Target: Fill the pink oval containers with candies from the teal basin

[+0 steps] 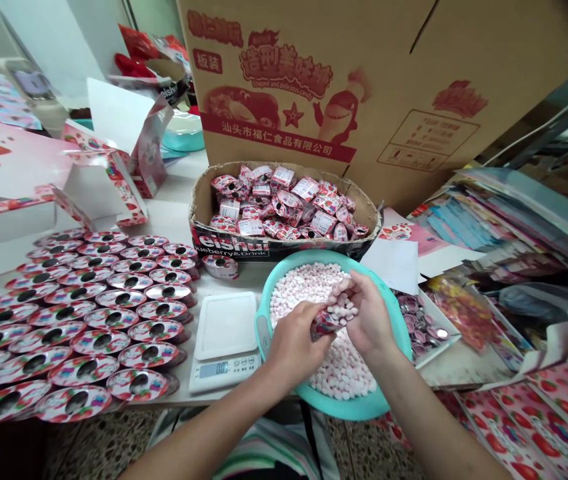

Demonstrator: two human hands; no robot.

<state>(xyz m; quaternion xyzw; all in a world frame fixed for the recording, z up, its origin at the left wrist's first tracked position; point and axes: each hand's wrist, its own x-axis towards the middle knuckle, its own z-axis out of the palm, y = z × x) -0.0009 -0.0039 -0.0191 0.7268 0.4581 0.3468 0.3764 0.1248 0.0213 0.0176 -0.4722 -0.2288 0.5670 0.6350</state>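
Left hand (294,340): fingers closed, gripping a strawberry-print packet (325,323) above the teal basin (334,407). Right hand (367,313): fingers curled, pinching pink candies (341,310) at the packet's mouth. Sound position: working over the basin catches strays.

A basin (337,408) of candies (309,287) sits before a cardboard tray (229,241), a scale (224,340) at its left.

Free air above my basin (349,410), scale (224,340) close on the left, packet box (229,250) just behind, cups (89,320) past the scale
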